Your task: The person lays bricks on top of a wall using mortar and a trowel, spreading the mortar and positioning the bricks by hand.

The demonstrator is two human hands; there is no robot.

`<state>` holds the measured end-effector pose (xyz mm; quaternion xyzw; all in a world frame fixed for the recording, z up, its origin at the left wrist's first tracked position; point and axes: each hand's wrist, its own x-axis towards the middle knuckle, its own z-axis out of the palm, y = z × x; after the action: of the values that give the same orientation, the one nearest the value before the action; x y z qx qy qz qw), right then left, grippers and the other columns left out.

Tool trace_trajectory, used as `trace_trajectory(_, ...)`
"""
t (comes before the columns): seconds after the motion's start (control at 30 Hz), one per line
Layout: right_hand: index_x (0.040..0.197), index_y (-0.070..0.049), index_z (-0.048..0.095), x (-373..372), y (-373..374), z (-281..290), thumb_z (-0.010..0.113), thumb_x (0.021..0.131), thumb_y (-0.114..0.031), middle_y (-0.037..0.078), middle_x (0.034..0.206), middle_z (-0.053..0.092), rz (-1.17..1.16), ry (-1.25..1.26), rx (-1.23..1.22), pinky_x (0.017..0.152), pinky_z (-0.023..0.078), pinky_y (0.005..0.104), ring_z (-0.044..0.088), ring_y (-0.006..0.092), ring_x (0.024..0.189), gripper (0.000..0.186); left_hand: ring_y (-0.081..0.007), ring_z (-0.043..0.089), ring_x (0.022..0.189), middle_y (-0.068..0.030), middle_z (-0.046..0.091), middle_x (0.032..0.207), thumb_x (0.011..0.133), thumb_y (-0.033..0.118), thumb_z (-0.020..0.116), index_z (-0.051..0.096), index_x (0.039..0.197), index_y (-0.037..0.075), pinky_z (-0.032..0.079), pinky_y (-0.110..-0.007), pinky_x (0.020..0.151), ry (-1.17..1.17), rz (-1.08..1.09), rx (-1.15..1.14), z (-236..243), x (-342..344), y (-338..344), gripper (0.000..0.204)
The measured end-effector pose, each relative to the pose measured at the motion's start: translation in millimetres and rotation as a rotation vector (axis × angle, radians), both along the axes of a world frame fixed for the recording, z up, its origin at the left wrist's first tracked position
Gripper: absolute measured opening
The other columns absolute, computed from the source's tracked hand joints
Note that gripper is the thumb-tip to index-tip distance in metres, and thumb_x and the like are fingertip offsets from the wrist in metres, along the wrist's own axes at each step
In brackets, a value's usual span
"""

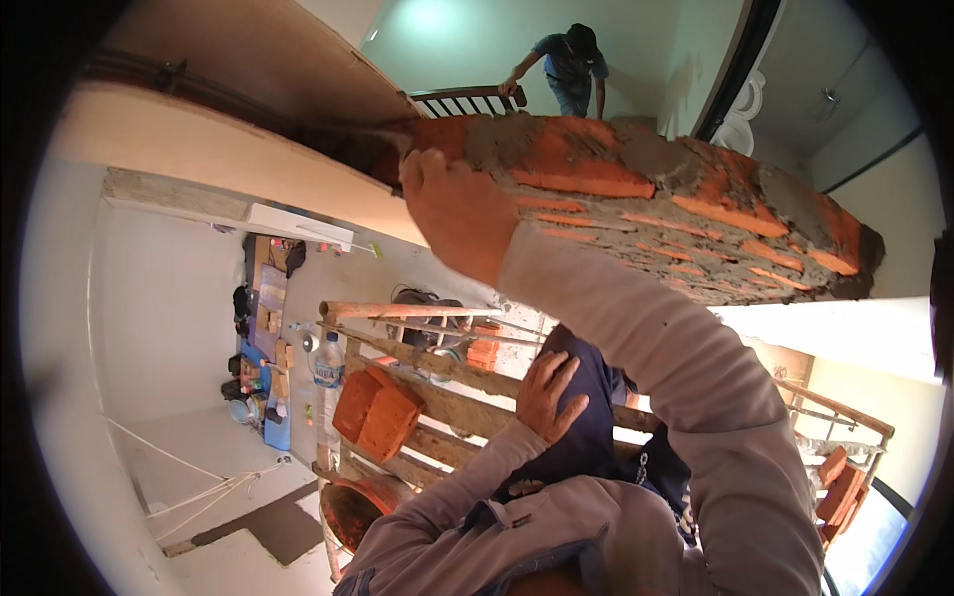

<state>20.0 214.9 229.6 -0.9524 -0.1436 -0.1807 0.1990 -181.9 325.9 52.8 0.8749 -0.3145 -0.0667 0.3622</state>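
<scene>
A brick wall (pixel 581 179) with grey mortar smeared over its rough top runs across the upper view. My right hand (pixel 457 209) reaches to its left end, beside a pale ledge. Its fingers are bent and pressed together against the mortar; whatever they may hold is hidden. Lower down, my left hand (pixel 546 397) lies on my dark trouser leg (pixel 576 427), fingers spread and holding nothing. To its left, two orange bricks (pixel 378 412) rest on the scaffold planks (pixel 447 449).
A plastic water bottle (pixel 328 372) and an orange bucket (pixel 356 512) stand at the scaffold's left side. More bricks (pixel 843 492) lie at the right. Far below are stacked bricks (pixel 484 348) and scattered belongings. Beyond the wall, another person (pixel 571 70) holds a stair railing (pixel 467 101).
</scene>
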Motion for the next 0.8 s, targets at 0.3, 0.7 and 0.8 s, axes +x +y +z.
trace_trajectory(0.3,0.094,0.002,0.058,-30.8,-80.0,24.4,0.063,0.079,-0.012,0.009,0.091,0.056,-0.034,-0.175,-0.258,0.050,0.052,0.0255,0.062,0.0166,0.068,0.021,-0.0391,0.047,0.120,-0.0175,0.050,0.129,0.087,0.035,0.065,0.057,0.128,0.004,0.039,-0.047,0.103,0.077,-0.006,-0.046,-4.2,12.6,-0.9,0.053)
trace_trajectory(0.7,0.096,0.000,0.064,4.1,-27.9,18.3,0.065,0.077,-0.017,0.002,0.084,0.055,-0.091,-0.067,-0.346,0.054,0.053,0.0263,0.059,0.0146,0.079,0.025,-0.0365,0.045,0.124,-0.0150,0.048,0.131,0.083,0.033,0.067,0.055,0.131,0.005,0.037,-0.047,0.105,0.121,0.009,0.038,2.5,21.8,-3.2,0.056)
trace_trajectory(0.8,0.091,0.000,0.064,13.2,-39.6,28.1,0.068,0.073,-0.016,0.002,0.082,0.056,-0.042,-0.152,-0.344,0.052,0.053,0.0266,0.061,0.0160,0.078,0.024,-0.0357,0.044,0.124,-0.0152,0.047,0.131,0.083,0.035,0.067,0.055,0.130,0.005,0.036,-0.047,0.105,0.118,0.027,-0.010,-3.6,15.5,-4.1,0.057)
